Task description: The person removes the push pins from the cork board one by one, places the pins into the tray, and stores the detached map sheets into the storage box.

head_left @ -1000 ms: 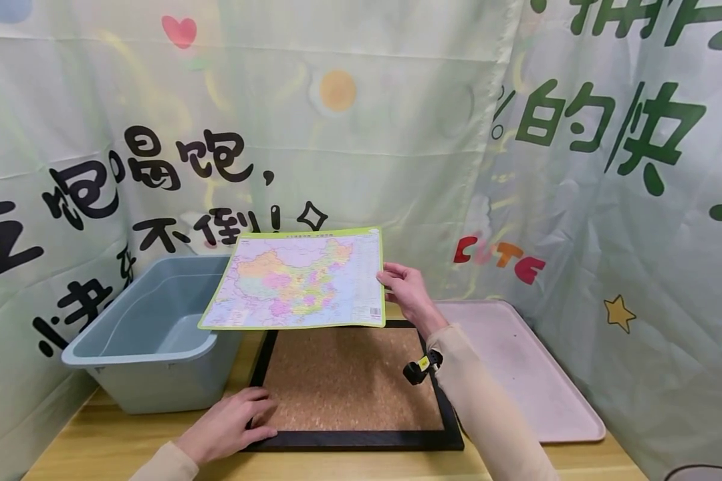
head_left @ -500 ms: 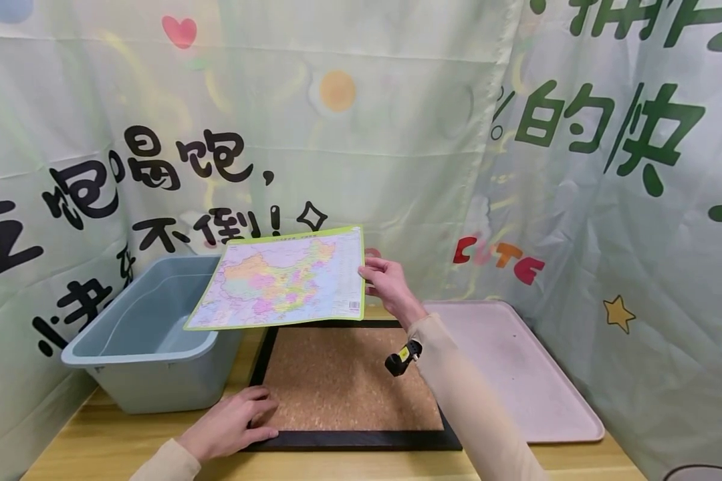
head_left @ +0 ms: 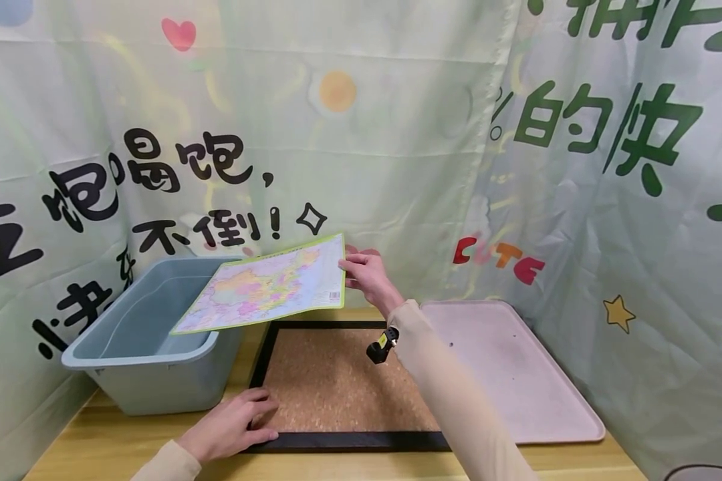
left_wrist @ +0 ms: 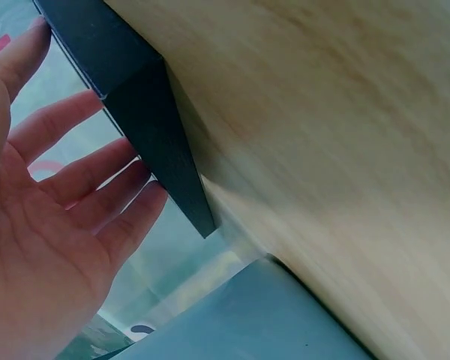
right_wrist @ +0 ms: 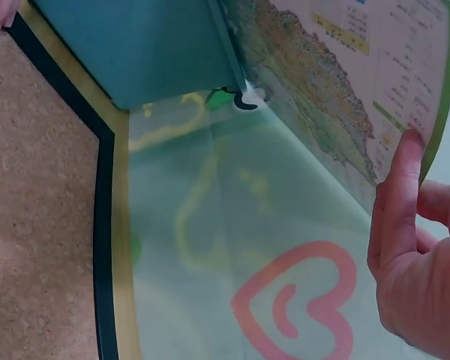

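Note:
A printed map (head_left: pixel 271 284) with a green border is held up in the air by its right edge. My right hand (head_left: pixel 370 275) pinches that edge between thumb and fingers. In the right wrist view, the map's back (right_wrist: pixel 315 97) shows a relief picture and text. My left hand (head_left: pixel 231 422) rests on the near left corner of a black-framed cork board (head_left: pixel 343 377) lying on the table. Seen from the left wrist, the fingertips of this hand (left_wrist: pixel 60 202) touch the black frame (left_wrist: pixel 146 120) with fingers spread and nearly straight.
A blue-grey plastic bin (head_left: pixel 156 384) stands left of the board, and the map's left corner is over its rim. To the right lies a pale pink tray (head_left: pixel 535 394), partly behind my right sleeve. Printed fabric curtains (head_left: pixel 397 120) enclose the wooden table (head_left: pixel 114 444).
My right hand has moved left with the map, whose left corner shifts over the bin's rim and whose right side tilts up. The left hand stays at the board's corner.

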`<state>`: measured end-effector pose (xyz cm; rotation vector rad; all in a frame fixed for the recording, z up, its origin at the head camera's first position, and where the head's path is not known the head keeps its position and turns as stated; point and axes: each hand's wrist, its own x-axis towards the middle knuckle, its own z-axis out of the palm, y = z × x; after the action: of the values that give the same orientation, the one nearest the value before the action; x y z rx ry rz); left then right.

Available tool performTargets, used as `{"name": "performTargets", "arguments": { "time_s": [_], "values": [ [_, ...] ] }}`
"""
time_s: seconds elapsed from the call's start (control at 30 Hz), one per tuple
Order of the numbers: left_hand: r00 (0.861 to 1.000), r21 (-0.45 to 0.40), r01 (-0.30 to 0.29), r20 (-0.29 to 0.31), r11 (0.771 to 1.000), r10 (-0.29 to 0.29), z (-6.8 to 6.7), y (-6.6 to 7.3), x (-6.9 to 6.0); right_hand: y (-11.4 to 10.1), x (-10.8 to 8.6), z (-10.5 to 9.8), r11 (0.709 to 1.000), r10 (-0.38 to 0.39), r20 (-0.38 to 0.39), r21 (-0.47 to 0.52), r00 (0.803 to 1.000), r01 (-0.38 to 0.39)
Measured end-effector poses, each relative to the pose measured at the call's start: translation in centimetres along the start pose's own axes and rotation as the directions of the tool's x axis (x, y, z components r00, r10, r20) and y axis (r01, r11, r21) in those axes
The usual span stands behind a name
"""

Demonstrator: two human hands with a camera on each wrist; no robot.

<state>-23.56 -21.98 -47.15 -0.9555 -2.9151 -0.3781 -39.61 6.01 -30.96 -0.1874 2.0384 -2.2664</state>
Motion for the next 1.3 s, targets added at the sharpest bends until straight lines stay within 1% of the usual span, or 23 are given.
{"name": "performTargets", "arguments": {
  "time_s": [0.3,0.43,0.53,0.7,0.83,0.93,1.1,1.23,1.3],
  "values": [
    [1.0,-0.016,0.021,0.018,1.0,-0.021,-0.2,-0.2,0.0,-0.1,0.7,2.5,0.999,-0.017,-0.014,0.03,1.0,0.018],
    [0.999,-0.024,0.029,0.032,0.999,-0.028,-0.2,-0.3,0.0,-0.1,0.8,3.7,0.999,-0.013,0.025,0.039,1.0,0.012],
    [0.999,-0.024,0.025,0.028,0.999,-0.025,-0.2,-0.3,0.1,-0.1,0.9,4.4,0.998,-0.01,0.061,0.065,0.998,0.006],
    [1.0,-0.013,0.016,0.015,1.0,-0.016,-0.3,-0.3,0.1,-0.1,1.0,5.4,0.994,-0.014,0.085,0.107,0.996,0.005],
    [0.999,-0.012,0.027,0.018,1.0,-0.026,-0.4,-0.3,-0.2,-0.1,1.1,6.2,0.994,-0.027,0.093,0.112,0.995,0.017],
    [0.999,-0.015,0.034,0.019,0.999,-0.034,-0.4,-0.3,-0.2,-0.1,1.1,6.7,0.994,-0.04,0.097,0.105,0.994,0.03],
    [0.999,-0.014,0.044,0.021,0.999,-0.044,-0.4,-0.3,-0.2,-0.2,1.2,7.3,0.994,-0.033,0.122,0.103,0.992,0.02],
    [0.999,-0.005,0.042,0.013,0.999,-0.042,-0.3,-0.4,-0.2,-0.2,1.3,7.5,0.994,-0.026,0.14,0.108,0.99,0.011],
    [0.999,-0.009,0.046,0.02,0.999,-0.046,-0.4,-0.4,-0.1,-0.2,1.2,7.4,0.994,-0.026,0.153,0.107,0.988,0.01]
  ]
}}
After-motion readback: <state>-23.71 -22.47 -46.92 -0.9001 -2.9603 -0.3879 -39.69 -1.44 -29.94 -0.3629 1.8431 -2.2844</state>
